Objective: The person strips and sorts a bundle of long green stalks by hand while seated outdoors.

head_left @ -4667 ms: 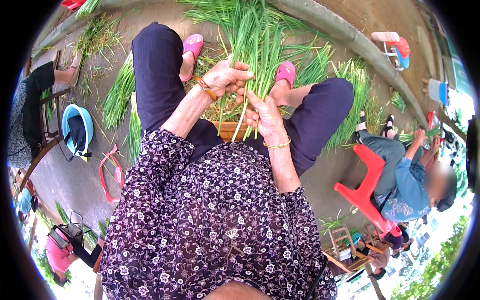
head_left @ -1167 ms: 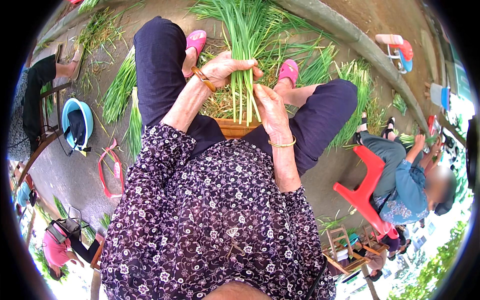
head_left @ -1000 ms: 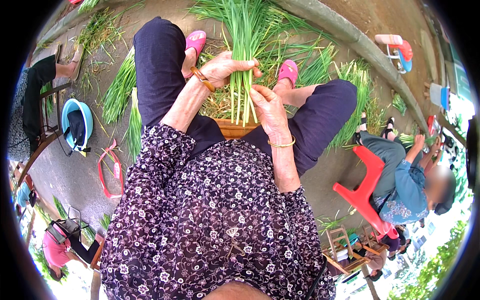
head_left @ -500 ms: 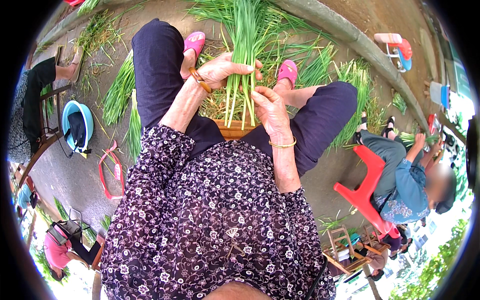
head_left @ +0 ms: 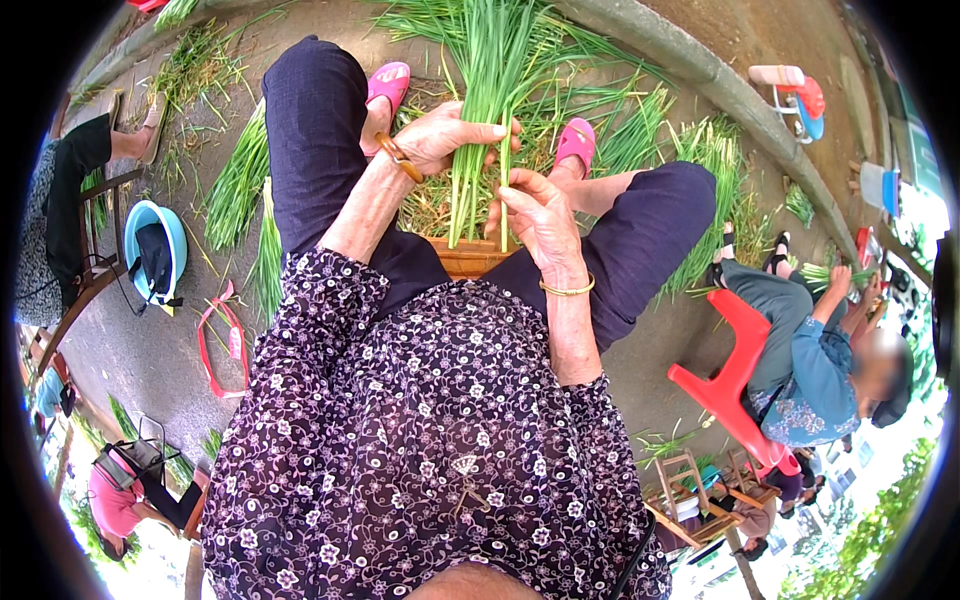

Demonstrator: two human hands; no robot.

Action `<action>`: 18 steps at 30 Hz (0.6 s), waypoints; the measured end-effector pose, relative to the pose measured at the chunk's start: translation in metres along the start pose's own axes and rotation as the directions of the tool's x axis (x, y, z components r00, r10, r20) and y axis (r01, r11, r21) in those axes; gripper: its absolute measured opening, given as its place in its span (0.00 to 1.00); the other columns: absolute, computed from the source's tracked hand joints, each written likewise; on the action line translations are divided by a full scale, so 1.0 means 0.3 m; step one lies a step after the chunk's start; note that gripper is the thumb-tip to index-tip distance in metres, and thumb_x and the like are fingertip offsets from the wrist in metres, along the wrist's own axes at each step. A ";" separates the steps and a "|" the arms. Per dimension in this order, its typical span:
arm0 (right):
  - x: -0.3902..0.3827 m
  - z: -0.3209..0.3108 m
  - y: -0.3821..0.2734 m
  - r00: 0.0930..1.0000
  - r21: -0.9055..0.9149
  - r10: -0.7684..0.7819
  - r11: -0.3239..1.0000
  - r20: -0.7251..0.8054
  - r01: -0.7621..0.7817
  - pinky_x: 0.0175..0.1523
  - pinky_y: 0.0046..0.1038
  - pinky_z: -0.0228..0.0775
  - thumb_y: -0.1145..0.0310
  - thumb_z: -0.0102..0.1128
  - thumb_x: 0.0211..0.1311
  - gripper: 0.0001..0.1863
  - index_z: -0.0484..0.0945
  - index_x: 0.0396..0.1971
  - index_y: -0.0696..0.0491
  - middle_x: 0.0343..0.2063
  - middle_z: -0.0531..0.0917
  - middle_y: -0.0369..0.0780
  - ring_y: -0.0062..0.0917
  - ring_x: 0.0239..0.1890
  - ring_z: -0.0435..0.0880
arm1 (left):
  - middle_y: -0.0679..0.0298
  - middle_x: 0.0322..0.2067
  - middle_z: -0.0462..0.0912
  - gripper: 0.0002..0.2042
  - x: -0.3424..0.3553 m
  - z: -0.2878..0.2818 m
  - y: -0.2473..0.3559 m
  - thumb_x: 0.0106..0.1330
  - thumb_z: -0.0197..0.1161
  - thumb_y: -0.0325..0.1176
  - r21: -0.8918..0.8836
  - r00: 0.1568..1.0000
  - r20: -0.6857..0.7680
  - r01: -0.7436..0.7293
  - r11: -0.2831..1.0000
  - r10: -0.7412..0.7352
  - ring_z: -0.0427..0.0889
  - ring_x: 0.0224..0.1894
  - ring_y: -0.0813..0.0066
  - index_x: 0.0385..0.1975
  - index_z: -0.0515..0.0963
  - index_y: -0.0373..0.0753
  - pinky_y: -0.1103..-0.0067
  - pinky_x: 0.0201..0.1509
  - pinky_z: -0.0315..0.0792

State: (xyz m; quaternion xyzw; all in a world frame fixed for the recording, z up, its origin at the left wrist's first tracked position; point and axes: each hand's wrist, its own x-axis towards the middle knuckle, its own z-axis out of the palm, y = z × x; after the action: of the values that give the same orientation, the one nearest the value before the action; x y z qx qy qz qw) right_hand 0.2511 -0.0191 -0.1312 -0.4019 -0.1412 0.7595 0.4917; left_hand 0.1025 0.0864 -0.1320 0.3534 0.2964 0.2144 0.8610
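A bunch of long green garlic chives [head_left: 484,120] hangs between my knees, leaf ends pointing away and pale stem ends toward me. My left hand [head_left: 447,138] is closed round its middle, thumb across the top. My right hand [head_left: 542,218] pinches the lower part of one stalk [head_left: 505,190], slightly apart from the rest at the bunch's right side. Below the bunch lies the front edge of a wooden seat [head_left: 468,259]. More cut chives [head_left: 425,22] are spread on the ground beyond my hands, with yellowed scraps [head_left: 432,212] between my feet.
A blue basin [head_left: 178,240] with a black bag stands left, near a pink-red strap [head_left: 208,350]. To the right a person in blue [head_left: 810,375] handles green stalks beside a red stool [head_left: 735,370]. Chive heaps [head_left: 708,160] flank my legs. A curved concrete kerb [head_left: 690,50] runs behind.
My right hand has shifted slightly left and up. One stalk now stands apart from the bunch at its right side, its lower part in those fingers. My left hand keeps its hold.
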 end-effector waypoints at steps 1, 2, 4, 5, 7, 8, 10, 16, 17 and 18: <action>0.000 0.003 -0.001 1.000 0.002 0.011 1.000 0.005 -0.011 0.24 0.23 0.71 0.74 0.54 0.51 0.09 0.69 0.34 0.58 0.26 0.74 0.38 0.21 0.21 0.73 | 0.66 0.28 0.75 0.15 0.006 -0.006 -0.012 0.53 0.59 0.34 0.005 1.000 -0.004 -0.001 1.000 0.001 0.71 0.25 0.83 0.40 0.71 0.34 0.86 0.28 0.67; 0.001 0.010 -0.004 1.000 0.013 0.030 0.999 0.008 -0.030 0.23 0.23 0.70 0.73 0.53 0.52 0.09 0.69 0.34 0.58 0.26 0.74 0.38 0.21 0.20 0.73 | 0.66 0.26 0.75 0.15 0.008 -0.004 -0.014 0.53 0.59 0.34 0.009 1.000 -0.007 0.000 1.000 0.000 0.71 0.25 0.82 0.39 0.71 0.34 0.86 0.28 0.67; 0.002 0.024 -0.010 0.998 0.035 0.068 0.997 0.015 -0.068 0.20 0.22 0.68 0.71 0.52 0.53 0.09 0.69 0.34 0.58 0.26 0.73 0.38 0.20 0.19 0.71 | 0.67 0.25 0.74 0.15 0.006 0.004 -0.020 0.54 0.58 0.33 -0.006 0.999 0.019 0.043 0.999 -0.043 0.71 0.25 0.82 0.39 0.71 0.34 0.86 0.28 0.67; 0.003 0.022 -0.012 0.996 0.073 0.089 0.993 0.018 -0.091 0.18 0.21 0.67 0.70 0.51 0.54 0.09 0.69 0.34 0.58 0.25 0.72 0.37 0.19 0.18 0.70 | 0.67 0.24 0.73 0.14 0.005 0.010 -0.021 0.54 0.58 0.33 -0.013 0.997 0.033 0.064 0.998 -0.064 0.71 0.25 0.82 0.39 0.71 0.34 0.86 0.28 0.67; 0.005 0.012 -0.015 0.991 0.147 0.132 0.980 0.027 -0.135 0.15 0.19 0.64 0.68 0.50 0.55 0.10 0.69 0.34 0.57 0.24 0.71 0.37 0.18 0.16 0.68 | 0.67 0.23 0.73 0.14 0.007 0.015 -0.022 0.54 0.58 0.33 -0.022 0.998 0.033 0.061 0.998 -0.060 0.71 0.25 0.82 0.39 0.71 0.33 0.86 0.28 0.68; 0.008 0.003 -0.011 0.991 0.146 0.125 0.981 0.037 -0.129 0.14 0.19 0.63 0.67 0.49 0.56 0.10 0.69 0.34 0.57 0.23 0.71 0.36 0.17 0.16 0.67 | 0.67 0.23 0.73 0.14 0.007 0.017 -0.021 0.54 0.58 0.33 -0.026 0.998 0.032 0.059 0.998 -0.058 0.71 0.24 0.82 0.39 0.71 0.33 0.86 0.28 0.68; 0.013 -0.015 0.000 0.992 0.145 0.111 0.982 0.058 -0.119 0.13 0.17 0.60 0.66 0.48 0.57 0.11 0.69 0.34 0.57 0.22 0.70 0.35 0.16 0.15 0.66 | 0.67 0.23 0.73 0.14 0.008 0.021 -0.020 0.54 0.57 0.33 -0.025 0.999 0.040 0.036 0.999 -0.035 0.71 0.24 0.82 0.38 0.71 0.33 0.86 0.29 0.68; 0.010 0.004 -0.007 0.997 0.055 0.078 0.996 -0.017 -0.077 0.12 0.16 0.56 0.67 0.46 0.58 0.09 0.70 0.32 0.57 0.20 0.70 0.35 0.13 0.13 0.64 | 0.66 0.23 0.73 0.14 0.013 0.003 -0.032 0.55 0.57 0.33 -0.014 0.999 0.037 0.031 0.999 -0.030 0.72 0.24 0.81 0.38 0.71 0.33 0.85 0.29 0.68; 0.011 -0.004 -0.006 0.997 0.091 0.078 0.993 -0.009 -0.076 0.12 0.15 0.55 0.67 0.46 0.58 0.09 0.71 0.32 0.57 0.20 0.70 0.34 0.13 0.13 0.63 | 0.66 0.23 0.73 0.14 0.013 0.006 -0.027 0.55 0.57 0.33 -0.015 0.999 0.038 0.033 0.999 -0.033 0.72 0.24 0.81 0.38 0.71 0.33 0.85 0.28 0.69; 0.014 -0.017 -0.005 0.997 0.128 0.077 0.989 -0.001 -0.076 0.12 0.15 0.54 0.68 0.46 0.58 0.09 0.71 0.31 0.57 0.20 0.70 0.34 0.13 0.12 0.63 | 0.66 0.23 0.73 0.13 0.011 0.009 -0.021 0.55 0.57 0.33 -0.022 0.998 0.031 0.048 0.999 -0.047 0.72 0.24 0.80 0.38 0.71 0.33 0.85 0.28 0.69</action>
State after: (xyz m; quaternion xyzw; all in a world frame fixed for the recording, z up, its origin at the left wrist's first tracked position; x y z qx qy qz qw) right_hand 0.2551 -0.0158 -0.1356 -0.3770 -0.0754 0.7840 0.4873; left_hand 0.1077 0.0828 -0.1363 0.3399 0.2890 0.1916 0.8742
